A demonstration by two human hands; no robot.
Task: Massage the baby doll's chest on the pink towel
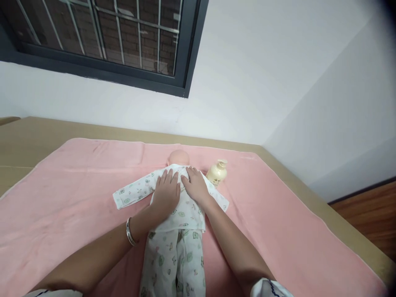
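Observation:
A baby doll in a white printed top and trousers lies stretched out on a pink blanket, its bald head at the far end. My left hand rests flat on the left side of its upper body, fingers stretched forward. On the right side, near the shoulder, lies my right hand, also flat with the thumb apart. Neither hand grips anything. One sleeve of the doll's top spreads out to the left; the other is partly behind my right hand and forearm. A silver bangle circles my left wrist.
A cream pump bottle stands on the blanket just right of the doll's shoulder. The blanket covers a wooden surface set against a white wall. A dark-framed barred window is above, and brown wood shows at the right.

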